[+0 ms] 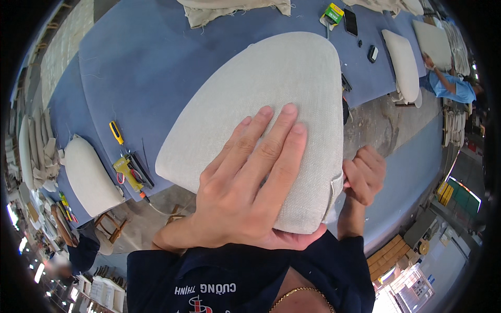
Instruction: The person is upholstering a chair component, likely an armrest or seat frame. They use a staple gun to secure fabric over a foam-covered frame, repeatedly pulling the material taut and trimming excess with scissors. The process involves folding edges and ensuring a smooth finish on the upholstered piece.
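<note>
Nearest the camera, the left hand point(245, 177) lies at the centre of the frame, its fingers a little spread over cloth and its thumb hooked round a lower edge. Behind it, the blue table point(135, 68) stretches across the upper half. In front of that, filling the middle, is the pale padded piece point(282, 68) which this hand clasps; its broad face is covered and smooth, so that much of the covering seems done. Similar pale cushions sit at the left point(91, 177) and upper right point(403, 62). Right of centre, the right hand point(365, 175) is curled closed against the padded piece's edge; whether it pinches cloth, I cannot tell. Just below it, a loose fold point(334, 195) stands out at the lower right corner, so tidying and fastening there appear to be left. A yellow-green staple gun point(128, 173) lies at lower left, a black phone point(350, 22) at upper right and a yellow-handled screwdriver point(116, 132) above the gun.
</note>
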`<act>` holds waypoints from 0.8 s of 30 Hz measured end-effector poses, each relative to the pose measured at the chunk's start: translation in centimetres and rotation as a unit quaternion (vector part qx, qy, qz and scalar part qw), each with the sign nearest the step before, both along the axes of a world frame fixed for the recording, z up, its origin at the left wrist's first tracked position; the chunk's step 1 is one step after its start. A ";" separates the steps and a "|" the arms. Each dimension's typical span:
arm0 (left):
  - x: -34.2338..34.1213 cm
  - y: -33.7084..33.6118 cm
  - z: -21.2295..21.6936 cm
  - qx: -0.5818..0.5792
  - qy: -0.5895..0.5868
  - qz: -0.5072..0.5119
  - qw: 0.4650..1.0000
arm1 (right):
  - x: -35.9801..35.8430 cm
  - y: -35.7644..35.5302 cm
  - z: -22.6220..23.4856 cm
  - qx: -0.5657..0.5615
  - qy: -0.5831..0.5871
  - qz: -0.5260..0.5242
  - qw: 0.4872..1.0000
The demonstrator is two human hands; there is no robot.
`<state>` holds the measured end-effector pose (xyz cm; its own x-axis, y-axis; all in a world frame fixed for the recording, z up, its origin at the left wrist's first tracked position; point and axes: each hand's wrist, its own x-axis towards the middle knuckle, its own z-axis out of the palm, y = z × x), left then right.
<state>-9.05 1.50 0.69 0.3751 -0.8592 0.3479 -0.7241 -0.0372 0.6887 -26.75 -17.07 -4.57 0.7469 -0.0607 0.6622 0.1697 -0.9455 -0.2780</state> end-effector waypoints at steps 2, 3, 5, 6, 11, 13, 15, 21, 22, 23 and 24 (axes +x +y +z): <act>-0.1 -0.1 -0.1 -0.001 -0.001 -0.001 1.000 | 1.0 -1.2 0.1 -0.023 -0.008 0.030 0.999; -0.2 -0.1 -0.1 -0.004 -0.003 0.001 1.000 | 1.7 -1.6 -0.1 -0.023 -0.021 0.048 0.998; -0.2 -0.2 -0.1 -0.011 -0.006 0.007 1.000 | 3.1 -2.6 -0.6 -0.024 -0.049 0.081 0.995; -0.2 -0.2 -0.2 -0.013 -0.008 0.010 1.000 | 3.8 -3.2 -1.1 -0.026 -0.064 0.096 0.993; 0.2 -0.4 0.3 -0.033 -0.010 0.030 0.999 | 5.0 -3.5 -1.0 -0.019 -0.079 0.104 0.991; 0.7 -0.4 0.4 -0.045 -0.017 0.029 0.998 | 5.2 -3.0 -0.9 -0.009 -0.082 0.094 0.992; 1.2 -0.2 0.2 -0.067 -0.026 0.031 0.997 | 4.4 -2.5 -0.2 -0.008 -0.038 0.074 0.996; 1.9 0.3 -0.3 -0.131 -0.103 0.037 0.985 | 2.7 -0.4 -0.9 0.035 -0.010 0.009 0.999; 2.0 0.2 -0.4 -0.147 -0.115 0.044 0.981 | 2.7 -0.1 -0.9 0.035 -0.011 0.005 0.999; 2.2 0.1 -0.5 -0.164 -0.127 0.051 0.977 | 2.6 0.2 -1.0 0.035 -0.012 0.000 0.999; 2.4 0.3 -0.6 -0.166 -0.129 0.061 0.976 | 2.7 0.6 -1.0 0.036 -0.013 -0.005 0.999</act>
<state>-6.61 1.76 0.09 0.3302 -0.6380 0.6956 -0.8792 0.0604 0.4727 -24.04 -16.48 -5.57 0.7281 -0.1156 0.6756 0.1689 -0.9250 -0.3403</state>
